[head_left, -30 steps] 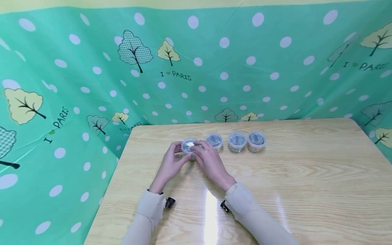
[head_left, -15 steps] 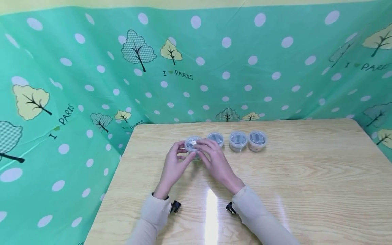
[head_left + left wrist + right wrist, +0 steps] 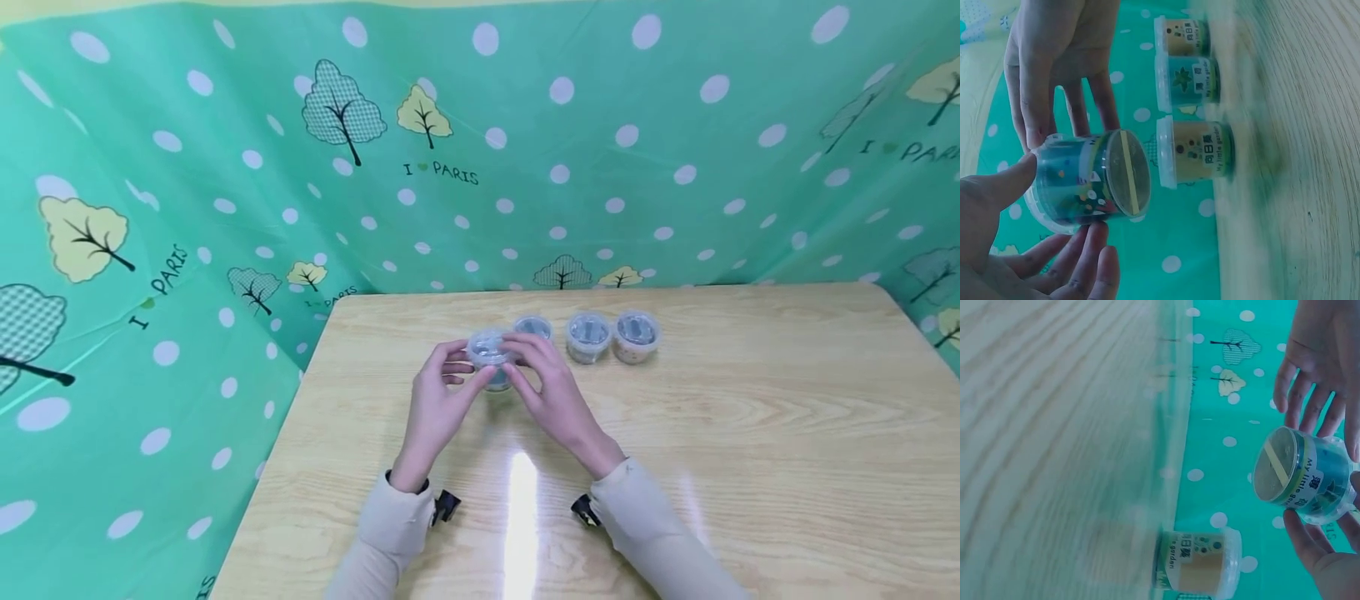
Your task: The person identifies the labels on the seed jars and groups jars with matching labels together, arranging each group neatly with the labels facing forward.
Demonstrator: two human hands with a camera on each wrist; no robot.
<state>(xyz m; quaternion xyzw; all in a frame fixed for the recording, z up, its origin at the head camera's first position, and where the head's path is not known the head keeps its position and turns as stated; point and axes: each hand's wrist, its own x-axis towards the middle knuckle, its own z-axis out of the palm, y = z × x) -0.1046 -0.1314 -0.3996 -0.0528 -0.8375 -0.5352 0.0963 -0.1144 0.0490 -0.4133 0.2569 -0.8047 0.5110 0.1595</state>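
Observation:
A clear lidded plastic cup [image 3: 491, 348] with a blue-green label is held up off the table between both hands. In the left wrist view the same cup [image 3: 1079, 181] shows its underside, crossed by a pale strip. My left hand [image 3: 438, 400] holds its left side, thumb at the near rim and fingers round the far side. On the other side my right hand [image 3: 551, 387] grips it, thumb near the lid and fingers over the top edge. The printed words "My little garden" are readable on the cup [image 3: 1313, 475] in the right wrist view.
Three similar lidded cups stand in a row toward the back: an orange-brown one [image 3: 1194, 150], a teal one [image 3: 1185, 81] and another orange-brown one [image 3: 1179, 37]. The wooden table [image 3: 750, 433] extends right. A green dotted curtain [image 3: 480, 167] hangs behind and left.
Both hands and the cup have moved slightly rightward and the cup looks higher and more tilted. The head view has also shifted a little. The three other cups stay put.

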